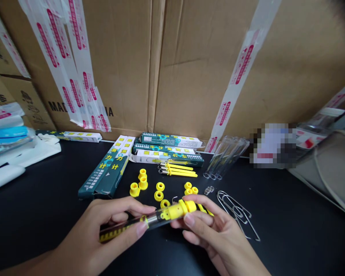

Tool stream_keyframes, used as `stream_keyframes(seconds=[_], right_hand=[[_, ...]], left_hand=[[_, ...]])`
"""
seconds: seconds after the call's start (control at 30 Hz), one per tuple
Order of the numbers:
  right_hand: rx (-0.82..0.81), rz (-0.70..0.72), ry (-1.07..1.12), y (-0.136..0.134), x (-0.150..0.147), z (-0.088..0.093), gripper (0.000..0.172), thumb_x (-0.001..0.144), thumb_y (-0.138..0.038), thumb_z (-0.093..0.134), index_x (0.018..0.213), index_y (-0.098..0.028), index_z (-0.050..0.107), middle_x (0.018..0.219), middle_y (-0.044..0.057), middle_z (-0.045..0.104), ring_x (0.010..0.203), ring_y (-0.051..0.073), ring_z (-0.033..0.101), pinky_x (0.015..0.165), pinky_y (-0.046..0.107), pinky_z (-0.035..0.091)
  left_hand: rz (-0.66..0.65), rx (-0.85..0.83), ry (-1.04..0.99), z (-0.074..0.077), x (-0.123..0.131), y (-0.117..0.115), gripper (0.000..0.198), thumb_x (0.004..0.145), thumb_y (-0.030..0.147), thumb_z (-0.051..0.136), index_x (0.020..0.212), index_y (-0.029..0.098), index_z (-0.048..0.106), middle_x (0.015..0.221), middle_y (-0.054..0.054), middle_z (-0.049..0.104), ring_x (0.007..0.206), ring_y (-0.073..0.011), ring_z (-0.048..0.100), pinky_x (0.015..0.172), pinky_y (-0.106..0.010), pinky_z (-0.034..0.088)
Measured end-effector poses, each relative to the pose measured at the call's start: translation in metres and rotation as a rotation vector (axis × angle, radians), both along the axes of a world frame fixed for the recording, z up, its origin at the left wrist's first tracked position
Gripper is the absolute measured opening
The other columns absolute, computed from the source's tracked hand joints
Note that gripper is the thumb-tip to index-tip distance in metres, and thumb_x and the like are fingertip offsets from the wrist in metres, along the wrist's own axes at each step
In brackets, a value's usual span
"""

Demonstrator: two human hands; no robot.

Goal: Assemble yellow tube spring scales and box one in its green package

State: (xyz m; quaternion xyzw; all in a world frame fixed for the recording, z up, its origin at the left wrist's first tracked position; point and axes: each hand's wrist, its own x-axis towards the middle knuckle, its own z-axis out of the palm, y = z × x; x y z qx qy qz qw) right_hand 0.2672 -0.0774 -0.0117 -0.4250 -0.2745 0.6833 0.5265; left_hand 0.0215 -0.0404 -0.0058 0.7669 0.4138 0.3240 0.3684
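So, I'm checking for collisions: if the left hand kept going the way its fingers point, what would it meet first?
Probably the yellow plastic end of the clear tube held in the left hand, just beyond its fingertips, though depth is unclear.

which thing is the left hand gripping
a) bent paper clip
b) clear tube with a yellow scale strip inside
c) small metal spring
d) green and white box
B, the left hand wraps around a clear plastic tube, and a yellow scale strip shows inside it.
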Motion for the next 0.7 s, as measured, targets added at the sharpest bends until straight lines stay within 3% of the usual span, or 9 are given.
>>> stream_keyframes(seconds=[0.2,0.33,0.4,0.57,0.7], right_hand=[[0.002,0.015,-0.026,0.0000,0.0009,-0.0001,0.033,0.073,-0.028,0.097,0.086,-0.017,0.069,0.082,0.001,0.084,0.084,0.016,0.083,0.070,0.015,0.063],[0.022,0.009,-0.045,0.0006,-0.0005,0.0021,0.036,0.075,-0.029,0.095,0.079,-0.018,0.061,0.078,0.001,0.083,0.082,0.016,0.083,0.067,0.015,0.063],[0.020,0.005,-0.054,0.0006,-0.0006,0.0024,0.038,0.074,-0.031,0.096,0.082,-0.019,0.060,0.078,0.002,0.083,0.080,0.016,0.083,0.066,0.015,0.063],[0.008,-0.002,-0.079,-0.0002,-0.0002,0.0013,0.053,0.072,-0.035,0.097,0.112,-0.019,0.065,0.077,0.005,0.085,0.077,0.018,0.083,0.065,0.018,0.062],[0.004,-0.024,-0.100,0.0005,-0.0023,0.0006,0.045,0.069,-0.036,0.098,0.096,-0.017,0.068,0.069,0.003,0.082,0.069,0.019,0.082,0.057,0.016,0.061]], left_hand=[[0.038,-0.021,0.032,0.0009,0.0026,-0.0023,0.027,0.094,0.043,0.066,0.111,0.026,0.081,0.061,0.002,0.068,0.052,-0.0132,0.056,0.048,-0.019,0.041],[0.110,-0.075,0.060,0.0025,0.0052,-0.0056,0.029,0.091,0.047,0.067,0.107,0.027,0.081,0.069,0.000,0.071,0.060,-0.0151,0.058,0.052,-0.021,0.040],[0.126,-0.082,0.057,0.0040,0.0061,-0.0061,0.030,0.090,0.048,0.067,0.105,0.027,0.081,0.070,0.000,0.071,0.061,-0.0153,0.058,0.051,-0.021,0.038],[0.072,-0.087,0.087,0.0079,0.0068,-0.0038,0.033,0.093,0.050,0.062,0.106,0.026,0.081,0.059,0.002,0.065,0.052,-0.0137,0.051,0.049,-0.021,0.035],[0.036,-0.030,0.048,0.0067,0.0052,-0.0015,0.030,0.094,0.047,0.064,0.107,0.026,0.081,0.062,0.002,0.068,0.051,-0.0133,0.055,0.046,-0.020,0.037]])
